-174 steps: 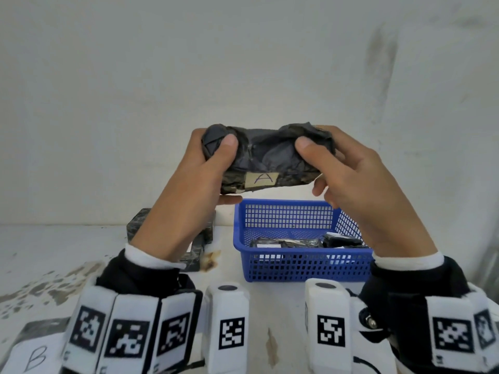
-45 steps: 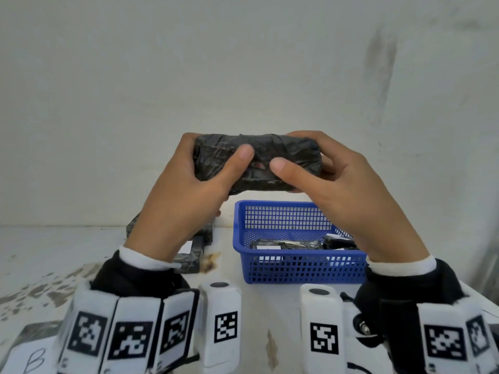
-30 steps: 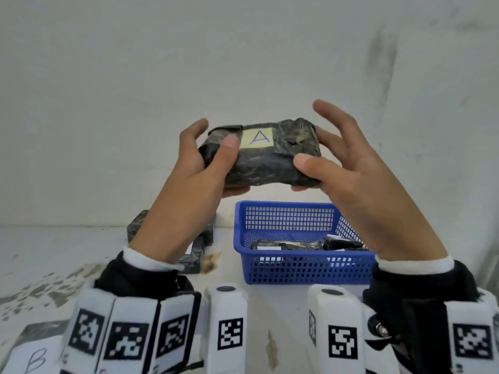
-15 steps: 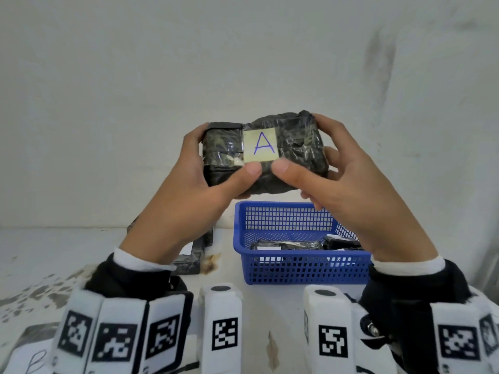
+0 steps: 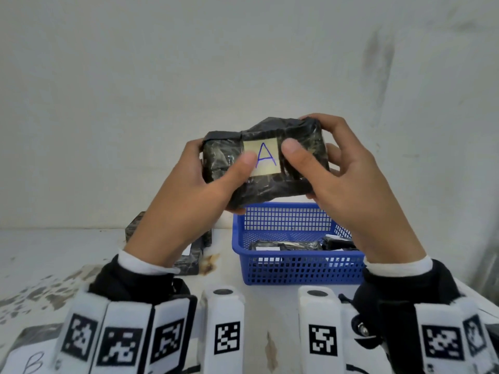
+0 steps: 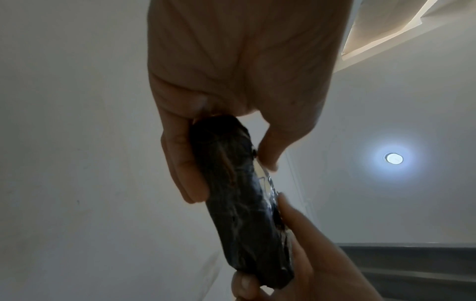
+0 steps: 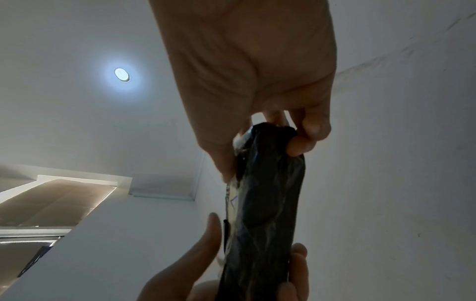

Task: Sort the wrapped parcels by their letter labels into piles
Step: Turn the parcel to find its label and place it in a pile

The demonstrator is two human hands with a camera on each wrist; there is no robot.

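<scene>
A parcel in crinkled black wrap point(image 5: 266, 168) is held up in the air above the blue basket point(image 5: 294, 268), its pale label with a blue "A" point(image 5: 263, 157) facing me. My left hand point(image 5: 216, 174) grips its left end, thumb on the front beside the label. My right hand point(image 5: 321, 160) grips the right end, thumb on the front and fingers behind. In the left wrist view the parcel point(image 6: 242, 203) shows edge-on between thumb and fingers. It also appears edge-on in the right wrist view point(image 7: 265, 203).
The blue basket holds several more black parcels point(image 5: 286, 245). A stack of black parcels point(image 5: 194, 255) lies on the white worn table left of the basket, partly behind my left arm. A sheet marked "B" point(image 5: 32, 360) lies at the near left corner.
The earlier "A" parcel is gone from my hands and another parcel was picked up. Over the last second it was turned so its "A" label faces me; both thumbs shifted beside the label.
</scene>
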